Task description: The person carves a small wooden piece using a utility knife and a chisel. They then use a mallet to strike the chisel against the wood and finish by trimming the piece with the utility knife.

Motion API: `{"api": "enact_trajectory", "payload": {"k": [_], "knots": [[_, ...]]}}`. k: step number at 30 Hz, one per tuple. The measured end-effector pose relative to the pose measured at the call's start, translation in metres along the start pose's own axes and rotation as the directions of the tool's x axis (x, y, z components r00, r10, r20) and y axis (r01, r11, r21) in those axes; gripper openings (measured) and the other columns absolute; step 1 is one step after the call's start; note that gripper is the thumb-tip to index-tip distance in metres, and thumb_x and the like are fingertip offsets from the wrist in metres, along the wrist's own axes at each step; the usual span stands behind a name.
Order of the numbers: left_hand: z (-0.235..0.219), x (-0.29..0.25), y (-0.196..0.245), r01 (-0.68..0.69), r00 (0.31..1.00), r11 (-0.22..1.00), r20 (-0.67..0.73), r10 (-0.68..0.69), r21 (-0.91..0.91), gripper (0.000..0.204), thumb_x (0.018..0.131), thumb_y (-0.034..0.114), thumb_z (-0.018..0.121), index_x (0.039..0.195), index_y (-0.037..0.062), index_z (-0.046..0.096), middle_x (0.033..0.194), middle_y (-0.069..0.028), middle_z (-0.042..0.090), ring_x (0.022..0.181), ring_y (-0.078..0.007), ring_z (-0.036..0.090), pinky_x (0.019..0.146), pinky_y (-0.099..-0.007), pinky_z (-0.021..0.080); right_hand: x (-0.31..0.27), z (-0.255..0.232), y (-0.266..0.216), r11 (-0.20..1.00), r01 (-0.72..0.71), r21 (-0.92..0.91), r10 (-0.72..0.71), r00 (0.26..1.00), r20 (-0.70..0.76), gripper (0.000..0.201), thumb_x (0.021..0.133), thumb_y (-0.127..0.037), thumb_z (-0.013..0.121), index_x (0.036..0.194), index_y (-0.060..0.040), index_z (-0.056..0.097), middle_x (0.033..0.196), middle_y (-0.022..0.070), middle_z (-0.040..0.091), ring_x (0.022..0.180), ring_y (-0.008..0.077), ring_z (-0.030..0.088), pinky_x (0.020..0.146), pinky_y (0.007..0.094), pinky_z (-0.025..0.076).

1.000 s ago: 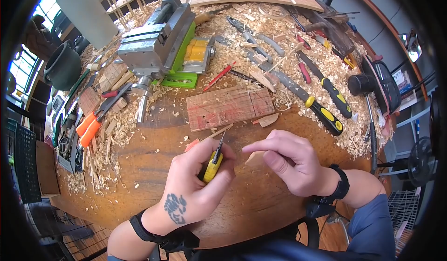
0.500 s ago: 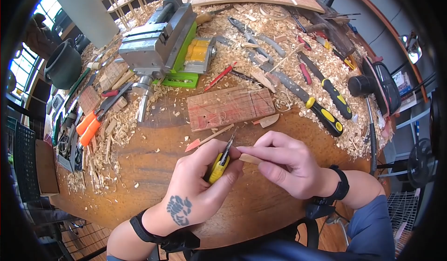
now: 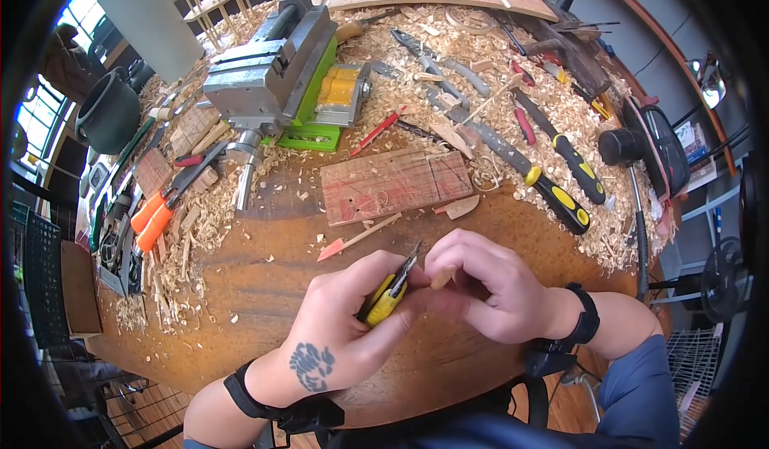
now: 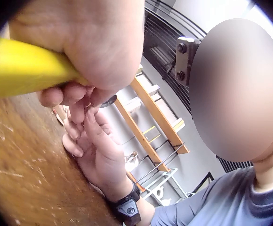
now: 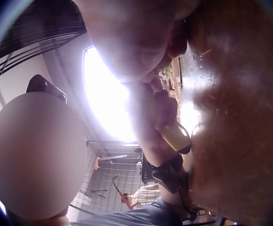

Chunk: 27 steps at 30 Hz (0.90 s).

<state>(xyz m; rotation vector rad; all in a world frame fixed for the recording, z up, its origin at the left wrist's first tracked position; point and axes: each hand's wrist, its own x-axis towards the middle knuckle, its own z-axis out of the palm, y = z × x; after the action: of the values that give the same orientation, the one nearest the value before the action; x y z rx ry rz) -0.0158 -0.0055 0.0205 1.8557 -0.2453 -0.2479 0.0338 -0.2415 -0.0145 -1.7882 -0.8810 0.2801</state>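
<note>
My left hand (image 3: 340,317) grips a yellow-and-black utility knife (image 3: 386,303), its narrow blade pointing up and to the right. In the left wrist view the yellow handle (image 4: 30,70) shows under the palm. Close beside it, my right hand (image 3: 501,293) pinches a small pale piece of wood (image 3: 442,277) in curled fingers, which hide much of it. The fingertips of both hands meet near the blade, low over the table. A thin stick with a reddish pointed end (image 3: 331,249) lies just beyond the left hand.
A red-marked wooden board (image 3: 396,186) lies ahead of the hands, a small shaped wood piece (image 3: 460,207) by its edge. Behind stands a metal vise (image 3: 256,80). Shavings surround yellow-black handled rasps (image 3: 558,201) at right and orange-handled tools (image 3: 152,221) at left.
The knife has shifted slightly right and its blade leans further right. My right hand's extended index finger has curled in around the wood piece, and the hands have come together.
</note>
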Motion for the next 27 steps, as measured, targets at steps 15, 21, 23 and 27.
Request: {"api": "enact_trajectory", "payload": {"k": [15, 21, 23, 27], "knots": [[-0.012, -0.002, 0.014, 0.057, 0.998, 0.998, -0.04, -0.058, -0.005, 0.031, 0.098, 0.012, 0.068, 0.123, -0.0012, 0.053, 0.077, -0.0119, 0.065, 0.068, -0.0259, 0.068, 0.07, -0.0359, 0.054, -0.005, -0.002, -0.009, 0.903, -0.208, 0.375, 0.2, 0.978, 0.059, 0.016, 0.112, -0.009, 0.056, 0.126, -0.0033, 0.051, 0.098, 0.0014, 0.057, 0.083, 0.0067, 0.051, 0.074, 0.0246, 0.045], [-0.005, 0.006, 0.0, -0.362, 0.904, 0.781, -0.014, 0.428, 0.509, 0.048, 0.088, 0.006, 0.075, 0.132, -0.003, 0.06, 0.083, -0.0116, 0.063, 0.069, -0.026, 0.063, 0.064, -0.0365, 0.05, -0.007, -0.007, -0.006, 0.888, -0.235, 0.394, 0.211, 0.972, 0.105, 0.034, 0.106, -0.023, 0.069, 0.127, -0.0039, 0.05, 0.089, -0.0002, 0.051, 0.078, 0.0065, 0.045, 0.068, 0.0256, 0.039], [-0.005, 0.007, 0.003, -0.376, 0.895, 0.731, 0.02, 0.445, 0.57, 0.048, 0.085, 0.011, 0.078, 0.13, 0.0011, 0.064, 0.085, -0.01, 0.062, 0.069, -0.0271, 0.064, 0.065, -0.0383, 0.052, -0.006, -0.006, -0.005, 0.887, -0.222, 0.405, 0.191, 0.975, 0.117, 0.041, 0.104, -0.027, 0.074, 0.127, -0.0043, 0.049, 0.088, -0.0008, 0.049, 0.075, 0.0063, 0.043, 0.066, 0.0256, 0.037], [-0.006, 0.007, -0.001, -0.427, 0.86, 0.612, 0.092, 0.501, 0.666, 0.053, 0.08, 0.021, 0.082, 0.13, 0.0067, 0.07, 0.085, -0.0057, 0.056, 0.071, -0.0247, 0.063, 0.064, -0.038, 0.053, -0.007, -0.004, -0.001, 0.914, -0.181, 0.363, 0.164, 0.983, 0.078, 0.05, 0.1, -0.033, 0.081, 0.126, -0.0049, 0.049, 0.087, -0.0015, 0.051, 0.069, 0.005, 0.042, 0.06, 0.0256, 0.035]]}}
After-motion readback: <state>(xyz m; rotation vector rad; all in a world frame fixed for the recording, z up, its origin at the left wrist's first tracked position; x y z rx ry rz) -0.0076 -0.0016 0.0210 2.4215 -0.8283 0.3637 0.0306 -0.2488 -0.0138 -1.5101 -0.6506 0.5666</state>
